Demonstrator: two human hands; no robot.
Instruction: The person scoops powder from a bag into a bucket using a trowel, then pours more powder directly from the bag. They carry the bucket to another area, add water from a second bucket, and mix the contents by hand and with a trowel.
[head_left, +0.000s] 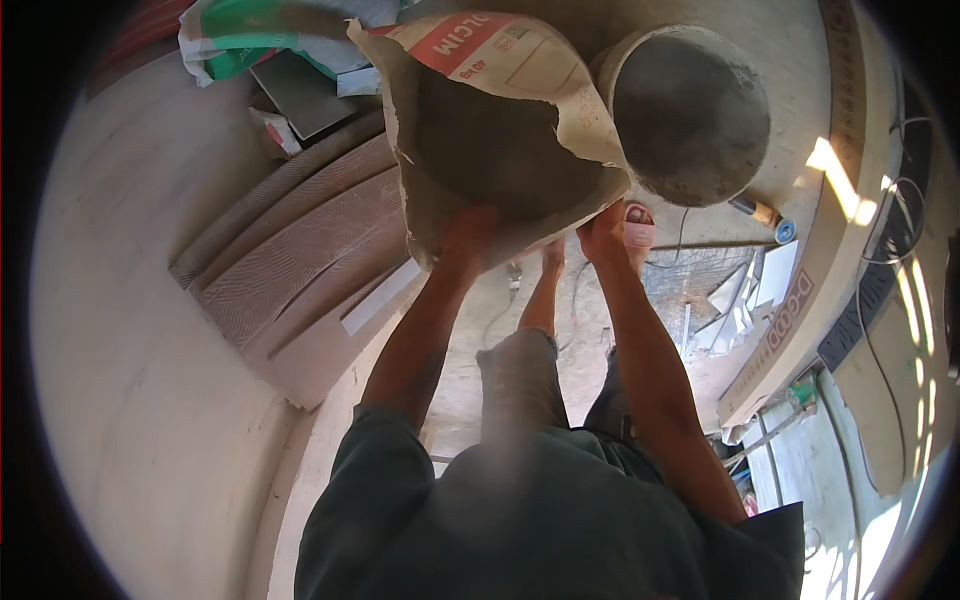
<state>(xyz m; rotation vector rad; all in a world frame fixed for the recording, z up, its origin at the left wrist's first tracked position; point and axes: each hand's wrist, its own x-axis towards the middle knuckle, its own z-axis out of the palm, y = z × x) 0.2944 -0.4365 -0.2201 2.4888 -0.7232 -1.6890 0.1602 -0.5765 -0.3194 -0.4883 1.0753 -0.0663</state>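
Observation:
A torn paper cement bag (555, 75) with red and white print hangs between my hands, its open mouth showing grey powder inside. My left hand (470, 232) grips the bag's lower left edge, its fingers partly lost in shadow. At the lower right corner, my right hand (603, 232) is closed on the paper. Just right of the bag stands a round bucket (755, 165) with grey material in it.
Brown patterned tiles (300, 245) lean by the left wall. A green and white sack (235, 40) lies at the top left. Right of my legs are broken tile pieces (725, 300), a tool with a blue end (784, 230), a long printed box (790, 320) and loose cables.

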